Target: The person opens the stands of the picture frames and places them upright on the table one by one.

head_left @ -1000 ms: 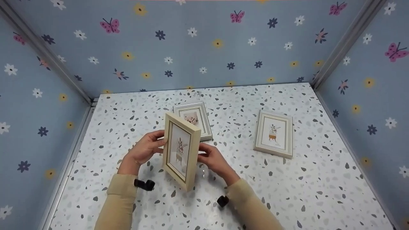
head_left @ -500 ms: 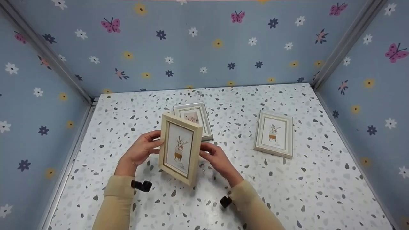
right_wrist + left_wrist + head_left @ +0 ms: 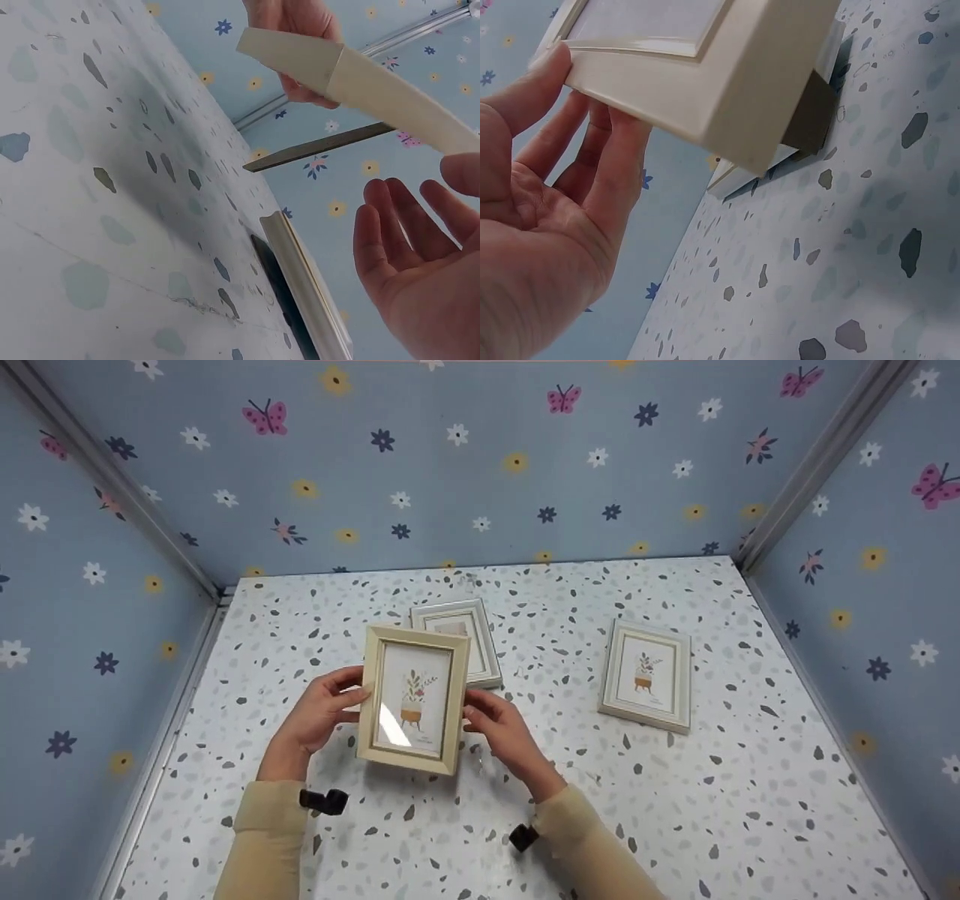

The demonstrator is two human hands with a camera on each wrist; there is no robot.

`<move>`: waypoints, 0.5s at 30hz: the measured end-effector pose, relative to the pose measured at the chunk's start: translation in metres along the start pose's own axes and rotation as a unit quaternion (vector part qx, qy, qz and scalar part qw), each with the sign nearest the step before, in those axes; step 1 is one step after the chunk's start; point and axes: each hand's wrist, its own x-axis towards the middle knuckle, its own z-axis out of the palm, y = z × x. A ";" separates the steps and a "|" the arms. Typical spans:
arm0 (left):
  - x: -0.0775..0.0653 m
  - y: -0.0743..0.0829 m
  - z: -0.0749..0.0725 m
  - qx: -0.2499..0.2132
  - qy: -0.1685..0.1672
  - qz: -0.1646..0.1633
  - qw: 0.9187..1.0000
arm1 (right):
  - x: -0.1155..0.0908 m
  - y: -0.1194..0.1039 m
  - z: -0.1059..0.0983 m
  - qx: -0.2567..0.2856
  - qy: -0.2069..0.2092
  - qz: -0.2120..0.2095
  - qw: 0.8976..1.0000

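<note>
A cream picture frame (image 3: 412, 697) with a potted-plant print is tilted up off the table, its front toward the head camera. My left hand (image 3: 316, 716) pinches its left side, thumb on the front and fingers behind. At the opposite side is my right hand (image 3: 514, 739). In the right wrist view, the right thumb (image 3: 460, 174) meets the frame's edge while the fingers (image 3: 397, 225) spread loosely behind. A dark support leg (image 3: 322, 147) sticks out from the frame's back, also seen as a brown stand (image 3: 811, 112) in the left wrist view.
Behind the held frame lies a silver-edged picture frame (image 3: 487, 652), partly covered. Another pale frame (image 3: 646, 679) with a similar plant print lies flat at the right. The speckled white table (image 3: 750, 780) is bounded by blue flowered walls (image 3: 480, 457).
The cream frame has turned from nearly edge-on to face the head camera, its lower edge rising and moving left. My left hand has shifted slightly left with it; the right stays beside it.
</note>
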 end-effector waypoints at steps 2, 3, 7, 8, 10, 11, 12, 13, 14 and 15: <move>-0.001 -0.002 -0.001 0.012 0.012 0.001 1.000 | 0.005 0.010 -0.001 0.011 0.007 -0.002 1.000; -0.002 -0.003 -0.002 0.019 0.017 0.000 1.000 | 0.005 0.009 0.000 0.014 0.011 -0.002 1.000; -0.005 -0.005 -0.005 0.044 0.039 -0.003 0.998 | 0.009 0.006 0.003 0.016 0.026 -0.001 1.000; -0.006 -0.005 -0.006 0.048 0.044 -0.003 0.998 | 0.010 0.005 0.003 0.015 0.028 0.000 1.000; -0.007 -0.006 -0.007 0.054 0.054 0.000 0.997 | 0.013 0.004 0.004 0.007 0.026 0.004 1.000; -0.008 -0.007 -0.008 0.059 0.059 0.004 0.997 | 0.014 0.004 0.004 0.003 0.021 0.006 1.000; -0.008 -0.007 -0.009 0.063 0.064 0.008 0.996 | 0.016 0.004 0.004 -0.004 0.016 0.009 1.000; -0.008 -0.008 -0.010 0.067 0.069 0.012 0.995 | 0.017 0.003 0.004 -0.012 0.009 0.011 1.000; -0.008 -0.009 -0.010 0.070 0.075 0.016 0.995 | 0.019 0.004 0.004 -0.023 0.002 0.014 1.000; -0.008 -0.009 -0.011 0.075 0.081 0.019 0.994 | 0.021 0.004 0.004 -0.034 -0.005 0.016 0.999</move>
